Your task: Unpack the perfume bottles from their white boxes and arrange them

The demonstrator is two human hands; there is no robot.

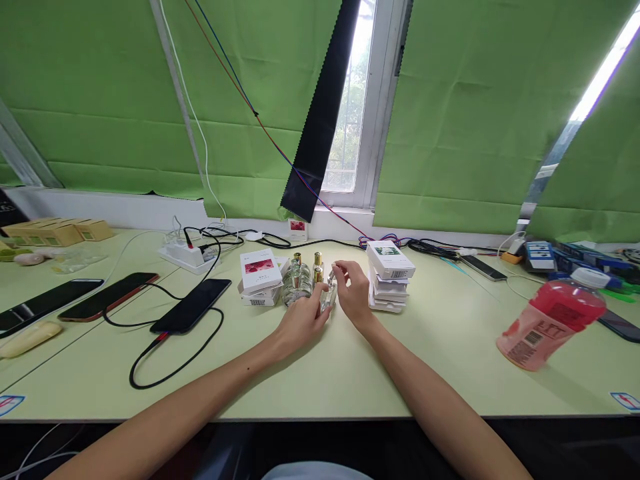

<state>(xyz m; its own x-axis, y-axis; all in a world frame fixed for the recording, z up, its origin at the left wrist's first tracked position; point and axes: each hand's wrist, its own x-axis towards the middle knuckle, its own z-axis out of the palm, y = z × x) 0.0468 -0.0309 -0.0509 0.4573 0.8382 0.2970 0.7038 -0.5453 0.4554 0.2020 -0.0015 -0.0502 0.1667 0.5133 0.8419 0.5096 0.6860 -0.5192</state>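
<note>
My left hand [305, 320] is closed around a small clear glass bottle [329, 297], just above the table. My right hand [351, 287] pinches the top of that bottle; whether a separate cap is between the fingertips is too small to tell. Directly left of the hands stand several glass bottles [296, 285] with gold tops, partly hidden by my left hand. Farther left lie white boxes with a red picture [261, 269]. A stack of white boxes [390, 260] rises beside my right hand.
Phones [191, 307] and a looped black cable are on the left, near a white power strip [187, 255]. A pink drink bottle [553, 320] stands at the right. Cables run along the back. Yellow boxes [57, 231] sit at the far left.
</note>
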